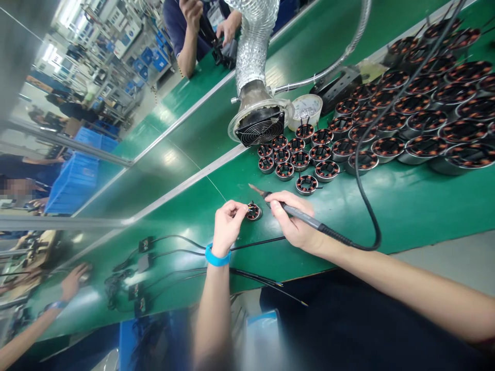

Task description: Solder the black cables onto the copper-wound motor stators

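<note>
My left hand (pixel 227 222), with a blue band at the wrist, pinches a thin wire at the near rim of a small motor stator (pixel 253 212). A pale yellow wire end shows at the fingertips, though the fingers hide most of what they grip. A fine strand runs from the far side of the bench down to this hand. My right hand (pixel 293 219) is closed round the grey handle of a soldering iron (pixel 301 214). The iron's tip points up and left, above the stator and apart from it.
Rows of stators with copper windings (pixel 323 153) fill the right of the green bench (pixel 340 206). A fume duct with a fan grille (pixel 261 129) stands behind, beside a white tub (pixel 306 109). Black cables (pixel 178 238) lie left. Co-workers' hands (pixel 228 28) show across the bench and at left.
</note>
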{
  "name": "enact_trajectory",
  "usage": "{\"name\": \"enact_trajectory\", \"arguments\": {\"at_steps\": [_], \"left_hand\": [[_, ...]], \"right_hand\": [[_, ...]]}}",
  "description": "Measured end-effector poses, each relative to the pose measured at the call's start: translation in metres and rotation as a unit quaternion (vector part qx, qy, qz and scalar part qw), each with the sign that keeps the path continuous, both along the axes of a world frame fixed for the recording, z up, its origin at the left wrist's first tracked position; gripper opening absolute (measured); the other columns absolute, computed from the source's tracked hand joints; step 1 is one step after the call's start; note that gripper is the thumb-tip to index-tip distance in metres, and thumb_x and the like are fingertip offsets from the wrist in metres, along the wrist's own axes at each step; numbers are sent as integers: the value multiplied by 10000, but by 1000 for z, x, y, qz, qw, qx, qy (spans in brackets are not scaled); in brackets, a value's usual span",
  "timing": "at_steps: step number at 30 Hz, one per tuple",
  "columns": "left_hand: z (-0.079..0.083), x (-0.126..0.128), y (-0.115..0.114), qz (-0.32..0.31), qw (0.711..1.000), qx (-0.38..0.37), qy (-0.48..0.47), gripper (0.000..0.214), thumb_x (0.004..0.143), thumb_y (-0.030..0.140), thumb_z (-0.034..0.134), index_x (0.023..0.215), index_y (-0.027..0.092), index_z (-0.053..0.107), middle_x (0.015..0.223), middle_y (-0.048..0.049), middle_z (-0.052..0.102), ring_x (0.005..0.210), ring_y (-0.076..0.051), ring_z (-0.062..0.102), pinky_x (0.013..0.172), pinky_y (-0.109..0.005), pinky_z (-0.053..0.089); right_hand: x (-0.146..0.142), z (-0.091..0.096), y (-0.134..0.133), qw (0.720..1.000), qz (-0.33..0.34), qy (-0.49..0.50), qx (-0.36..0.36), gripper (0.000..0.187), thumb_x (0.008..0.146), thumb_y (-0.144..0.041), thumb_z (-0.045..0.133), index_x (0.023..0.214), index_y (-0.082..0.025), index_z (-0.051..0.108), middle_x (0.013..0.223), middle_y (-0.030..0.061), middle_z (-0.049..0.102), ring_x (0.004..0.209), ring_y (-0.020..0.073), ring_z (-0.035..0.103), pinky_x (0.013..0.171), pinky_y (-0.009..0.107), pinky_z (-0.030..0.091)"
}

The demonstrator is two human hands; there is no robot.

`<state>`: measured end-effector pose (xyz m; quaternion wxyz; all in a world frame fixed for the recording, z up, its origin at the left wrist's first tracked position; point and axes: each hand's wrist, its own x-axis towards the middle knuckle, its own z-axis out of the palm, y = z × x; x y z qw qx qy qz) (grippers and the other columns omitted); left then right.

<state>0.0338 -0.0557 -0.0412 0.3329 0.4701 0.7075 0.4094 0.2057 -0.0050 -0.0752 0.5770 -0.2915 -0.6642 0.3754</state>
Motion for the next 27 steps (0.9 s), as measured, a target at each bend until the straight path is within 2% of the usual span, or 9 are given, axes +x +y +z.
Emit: {"name": "enact_trajectory", "arguments": {"at_steps": [3, 8, 10, 14, 16, 19, 21, 23, 27], "left_hand": [[1, 1, 0, 0, 1000, -1, 1, 209, 857, 314, 660, 732, 148, 686, 745, -22, 623, 731, -144, 572, 698, -253, 430], [0, 0, 1, -3, 1000, 3, -5, 200, 861, 301, 656, 739, 146, 684, 750, -21, 617, 730, -138, 566, 707, -253, 430], [-1, 0, 1, -4, 1000, 6, -9, 196, 863, 301, 651, 750, 145, 685, 767, -24, 619, 733, -137, 570, 710, -253, 436], [-1, 1, -4, -8, 1000, 19, 15, 182, 860, 304, 662, 766, 149, 670, 777, -23, 603, 740, -133, 573, 709, -246, 453], [0, 3, -9, -1, 1000, 22, 20, 140, 823, 285, 711, 888, 165, 681, 808, -15, 600, 749, -131, 576, 695, -235, 465], [1, 4, -16, -8, 997, 51, 62, 229, 816, 256, 730, 1037, 208, 693, 858, -21, 604, 776, -140, 577, 677, -235, 472], [1, 3, -19, -37, 988, 90, 123, 115, 862, 267, 693, 956, 221, 738, 857, -38, 618, 795, -154, 582, 693, -256, 471], [-1, 1, -21, -58, 978, 120, 163, 112, 888, 286, 673, 873, 229, 768, 843, -48, 632, 780, -161, 587, 691, -275, 466], [-3, -2, -17, -52, 981, 130, 135, 105, 857, 298, 711, 830, 222, 778, 795, -44, 650, 742, -165, 592, 664, -284, 460]], "right_hand": [[-3, -1, 1, 999, 27, -36, 9, 201, 947, -171, 540, 1120, -231, 623, 953, 54, 660, 874, 204, 645, 824, 373, 545], [-10, -10, 2, 991, 94, -93, -16, 579, 820, -124, 632, 1365, -243, 477, 1235, 111, 557, 1111, 268, 603, 966, 432, 541], [-12, -14, 3, 986, 129, -104, -24, 655, 805, -112, 648, 1409, -243, 430, 1292, 122, 518, 1144, 273, 595, 988, 439, 538], [-15, -21, 5, 978, 170, -118, -19, 659, 838, -100, 628, 1435, -254, 394, 1337, 134, 479, 1091, 257, 619, 948, 438, 562], [-16, -23, 6, 978, 167, -125, -12, 650, 848, -105, 627, 1434, -259, 393, 1330, 134, 479, 1081, 258, 621, 922, 435, 572], [-16, -24, 7, 977, 163, -134, -12, 655, 845, -125, 655, 1430, -261, 394, 1304, 128, 485, 1060, 259, 627, 898, 429, 582], [-17, -24, 7, 977, 160, -138, -14, 650, 846, -141, 666, 1424, -266, 398, 1289, 124, 488, 1001, 245, 641, 868, 418, 593], [-17, -24, 7, 977, 157, -141, -14, 640, 849, -153, 671, 1419, -273, 404, 1277, 121, 490, 957, 234, 649, 844, 410, 602], [-18, -26, 6, 978, 156, -141, -11, 633, 856, -161, 670, 1419, -280, 407, 1270, 118, 495, 982, 240, 652, 860, 419, 603]]}}
